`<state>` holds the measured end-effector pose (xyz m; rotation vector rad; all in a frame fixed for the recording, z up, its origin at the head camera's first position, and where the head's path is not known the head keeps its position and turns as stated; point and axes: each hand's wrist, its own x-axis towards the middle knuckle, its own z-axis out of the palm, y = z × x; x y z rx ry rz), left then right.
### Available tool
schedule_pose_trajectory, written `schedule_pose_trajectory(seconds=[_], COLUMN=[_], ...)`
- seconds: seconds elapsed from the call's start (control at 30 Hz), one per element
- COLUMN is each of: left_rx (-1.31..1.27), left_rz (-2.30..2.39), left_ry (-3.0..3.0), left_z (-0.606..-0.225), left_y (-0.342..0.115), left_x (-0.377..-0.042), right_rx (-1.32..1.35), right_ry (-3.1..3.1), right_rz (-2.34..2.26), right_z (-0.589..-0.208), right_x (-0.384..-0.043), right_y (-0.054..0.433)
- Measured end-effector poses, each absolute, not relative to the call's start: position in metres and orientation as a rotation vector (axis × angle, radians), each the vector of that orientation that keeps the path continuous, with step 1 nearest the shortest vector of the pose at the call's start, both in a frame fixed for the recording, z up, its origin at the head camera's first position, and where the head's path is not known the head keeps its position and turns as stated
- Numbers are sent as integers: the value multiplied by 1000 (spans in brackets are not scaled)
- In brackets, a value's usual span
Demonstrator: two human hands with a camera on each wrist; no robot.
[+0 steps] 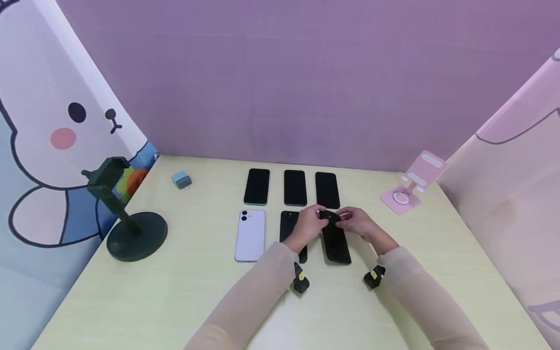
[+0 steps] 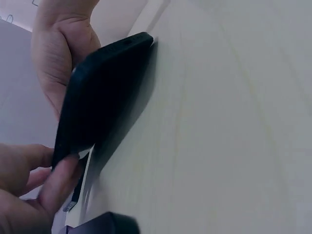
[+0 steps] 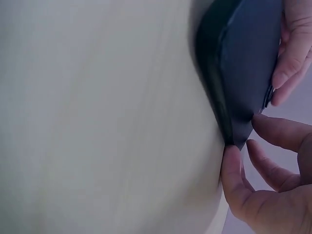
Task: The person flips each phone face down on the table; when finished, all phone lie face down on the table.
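Observation:
My left hand and right hand both pinch the far end of a black phone, one at each side. Its far end is lifted, while its near end is low at the table. In the left wrist view, thumb and fingers grip the edge of the black phone, which stands at a slant over its shadow. The right wrist view shows fingertips on the corner of the black phone. Beside it lies a second dark phone, partly hidden under my left hand and wrist.
A lavender phone lies back up to the left. Behind are three phones with dark screens: left, middle, right. A dark green stand and blue cube are left; a pink stand is right.

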<state>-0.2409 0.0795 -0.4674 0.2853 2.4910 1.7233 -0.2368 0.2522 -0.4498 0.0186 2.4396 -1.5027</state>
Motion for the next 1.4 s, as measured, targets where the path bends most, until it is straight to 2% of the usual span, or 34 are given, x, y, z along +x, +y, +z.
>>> schedule_pose_trajectory(seconds=[0.3, 0.53, 0.87, 1.4], left_rx=[301, 353, 434, 325], left_rz=[1385, 1185, 1037, 1258], left_ry=[2685, 2792, 2746, 2702], left_z=[-469, -466, -458, -461], left_y=[80, 82, 77, 86], left_x=[-246, -247, -260, -300], right_rx=[-38, 47, 23, 114], right_ry=[2479, 2591, 2538, 2574], right_rz=[-1478, -1326, -1207, -1393], right_z=[-448, -446, -436, -444], right_x=[-238, -240, -250, -293], right_y=[256, 251, 255, 258])
